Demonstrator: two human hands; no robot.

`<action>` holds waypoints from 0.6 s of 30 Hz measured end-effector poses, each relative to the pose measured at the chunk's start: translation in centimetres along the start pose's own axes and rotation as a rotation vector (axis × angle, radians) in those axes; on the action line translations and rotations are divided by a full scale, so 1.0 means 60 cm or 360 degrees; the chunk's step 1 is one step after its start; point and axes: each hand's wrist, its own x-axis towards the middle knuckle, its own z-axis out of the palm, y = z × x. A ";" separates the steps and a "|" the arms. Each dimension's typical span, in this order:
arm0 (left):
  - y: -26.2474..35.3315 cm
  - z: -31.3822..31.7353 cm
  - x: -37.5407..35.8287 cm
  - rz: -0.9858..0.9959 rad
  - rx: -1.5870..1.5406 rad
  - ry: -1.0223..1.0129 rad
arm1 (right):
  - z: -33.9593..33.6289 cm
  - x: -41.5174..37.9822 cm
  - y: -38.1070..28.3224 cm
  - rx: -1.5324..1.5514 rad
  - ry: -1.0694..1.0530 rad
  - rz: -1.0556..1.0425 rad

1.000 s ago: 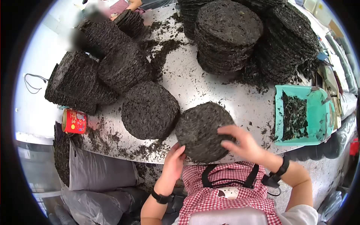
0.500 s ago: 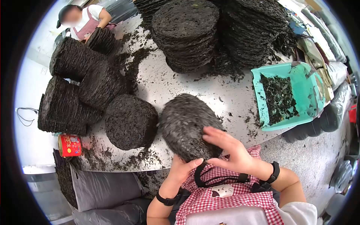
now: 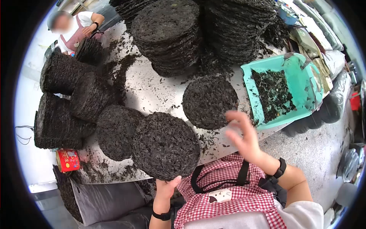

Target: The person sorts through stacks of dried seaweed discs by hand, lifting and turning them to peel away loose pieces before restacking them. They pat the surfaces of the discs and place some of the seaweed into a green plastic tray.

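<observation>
My left hand [image 3: 166, 187] grips the lower edge of a round dark cake of dried seaweed [image 3: 166, 145], thumb on top and fingers hidden beneath. The cake is tilted towards me and overlaps another round seaweed piece [image 3: 114, 131] on its left. My right hand [image 3: 244, 137] is raised, slightly blurred, its fingers apart and holding nothing. Just beyond its fingertips, a second round seaweed cake [image 3: 209, 102] lies flat on the white table [image 3: 146, 86].
Tall seaweed stacks [image 3: 167, 38] stand at the back, with several tipped bundles [image 3: 63, 72] at left. A turquoise basket [image 3: 247, 89] holding scraps is at right, a red can [image 3: 68, 160] at the left edge. A co-worker [image 3: 78, 30] is at the far left.
One seaweed cake now lies flat on the table to the right, while my left hand holds one further left. My right hand has come off the seaweed and moved right. The view has shifted slightly.
</observation>
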 end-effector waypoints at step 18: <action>-0.022 0.013 0.013 0.0053 0.0062 -0.0191 | 0.076 -0.001 -0.073 -0.0003 -0.1012 -0.0572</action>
